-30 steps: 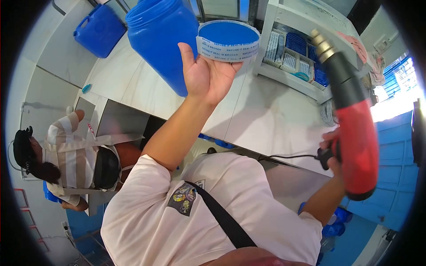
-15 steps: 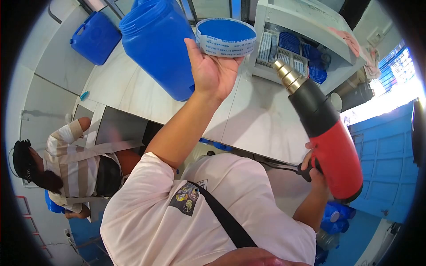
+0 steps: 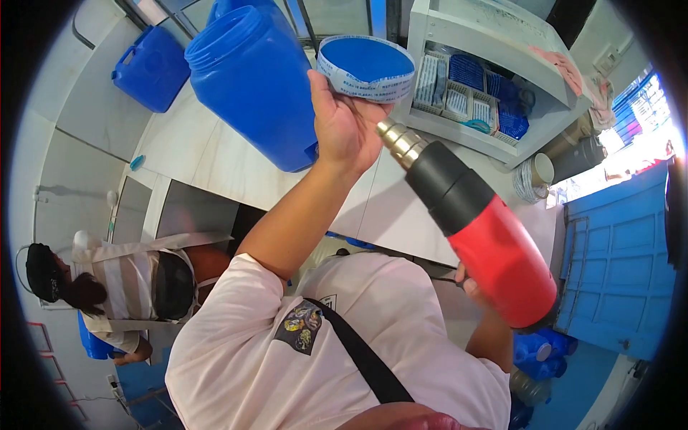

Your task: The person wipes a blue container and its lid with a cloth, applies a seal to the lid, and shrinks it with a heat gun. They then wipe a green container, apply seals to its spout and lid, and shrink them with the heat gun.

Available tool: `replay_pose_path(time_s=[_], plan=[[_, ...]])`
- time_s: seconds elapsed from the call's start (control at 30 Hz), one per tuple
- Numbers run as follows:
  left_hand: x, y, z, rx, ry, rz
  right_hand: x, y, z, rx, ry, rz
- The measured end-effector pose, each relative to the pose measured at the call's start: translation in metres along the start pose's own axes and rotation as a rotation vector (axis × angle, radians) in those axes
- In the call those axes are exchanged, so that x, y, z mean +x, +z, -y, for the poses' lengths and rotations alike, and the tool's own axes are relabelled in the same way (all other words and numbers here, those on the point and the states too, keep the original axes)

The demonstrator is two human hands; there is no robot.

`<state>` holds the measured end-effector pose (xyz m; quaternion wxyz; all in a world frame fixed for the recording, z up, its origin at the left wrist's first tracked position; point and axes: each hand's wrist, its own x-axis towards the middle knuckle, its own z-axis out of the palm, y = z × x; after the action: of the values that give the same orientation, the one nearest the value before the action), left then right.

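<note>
A round blue cap (image 3: pixel 369 59) wrapped in a printed white seal band (image 3: pixel 365 87) rests in my left hand (image 3: pixel 345 129), its fingers beneath and the thumb at its left side. My right hand (image 3: pixel 479 292), partly hidden, is closed round the handle of a red and black heat gun (image 3: pixel 494 247). The metal nozzle points up and left, close to the fingers of my left hand and just below the cap. Left of the cap stands a large blue jug (image 3: pixel 251 86) with its mouth uncovered.
A white cabinet (image 3: pixel 494 32) holding baskets stands at the back right of the marble counter (image 3: pixel 193 154). Another blue jug (image 3: pixel 152 69) is at the far left. A co-worker (image 3: pixel 136 283) is at the left. A roll (image 3: pixel 534 175) lies near the counter's right end.
The heat gun has swung left, bringing its nozzle near my left hand and the cap. The seal band's upper edge now looks bent inward. The co-worker's arm has shifted.
</note>
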<state>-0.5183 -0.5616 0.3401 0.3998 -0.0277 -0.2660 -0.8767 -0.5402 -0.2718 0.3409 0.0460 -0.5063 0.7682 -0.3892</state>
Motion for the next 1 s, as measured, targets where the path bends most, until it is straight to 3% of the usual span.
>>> replay_pose_path(time_s=[0.03,0.07,0.13,0.23,0.33,0.57,0.63,0.7,0.8,0.87,1.0], plan=[[0.001,-0.002,0.0,0.034,-0.001,0.008,0.013,-0.002,0.026,-0.085,-0.067,-0.015],[0.002,-0.003,0.0,0.068,-0.002,0.018,0.007,0.003,0.013,-0.085,-0.064,-0.017],[-0.001,0.001,0.004,0.074,0.021,0.047,-0.02,0.015,-0.037,0.503,0.154,-0.159],[0.001,0.0,0.002,0.062,0.036,0.067,-0.025,0.011,-0.056,0.391,0.187,-0.028],[0.001,0.0,-0.001,0.036,0.016,0.058,-0.028,0.024,-0.065,0.623,0.12,-0.185],[-0.003,-0.007,-0.01,-0.023,-0.074,0.035,-0.019,0.012,-0.06,0.715,0.17,-0.16],[0.0,-0.021,-0.012,-0.102,-0.107,0.12,-0.014,0.009,-0.052,0.908,0.083,-0.187],[-0.001,-0.023,-0.012,-0.18,-0.137,0.203,-0.018,0.011,-0.056,0.846,0.086,-0.169],[-0.006,-0.02,-0.016,-0.164,-0.153,0.11,-0.022,0.008,-0.064,0.833,0.124,-0.178],[-0.004,-0.031,-0.02,-0.51,-0.268,0.213,-0.02,0.005,-0.064,0.879,0.156,-0.207],[-0.005,-0.037,-0.028,-0.546,-0.337,0.253,-0.015,-0.006,-0.06,1.063,0.213,-0.223]])
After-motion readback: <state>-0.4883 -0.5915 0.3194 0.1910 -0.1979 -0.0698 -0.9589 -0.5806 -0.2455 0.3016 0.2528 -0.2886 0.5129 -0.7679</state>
